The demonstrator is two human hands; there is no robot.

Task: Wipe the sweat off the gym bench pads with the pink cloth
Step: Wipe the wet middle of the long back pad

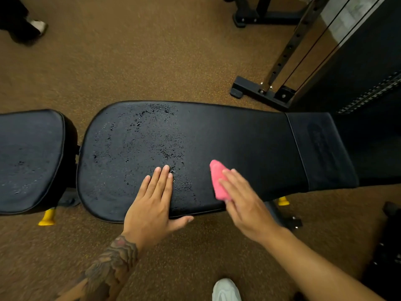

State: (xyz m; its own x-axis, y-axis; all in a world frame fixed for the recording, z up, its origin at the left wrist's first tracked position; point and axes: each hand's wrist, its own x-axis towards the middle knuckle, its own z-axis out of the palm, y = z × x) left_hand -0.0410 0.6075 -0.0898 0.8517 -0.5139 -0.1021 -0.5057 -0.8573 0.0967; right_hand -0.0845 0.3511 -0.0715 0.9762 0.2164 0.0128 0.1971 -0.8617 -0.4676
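The right hand (245, 203) presses the pink cloth (219, 181) flat on the long pad (238, 137), close to its near edge. The left hand (152, 203) lies open and flat on the same pad, thumb over the near edge. Wet drops (147, 135) cover the pad's left part. The small pad (30, 157) sits left, across a gap. The right part looks dry.

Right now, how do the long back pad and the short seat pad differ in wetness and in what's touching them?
The long back pad carries dense droplets across its left half, while the short seat pad shows only sparse specks. The back pad has the left hand flat on it and the right hand pressing the pink cloth down; nothing touches the seat pad. Both are black, padded and still unwiped.
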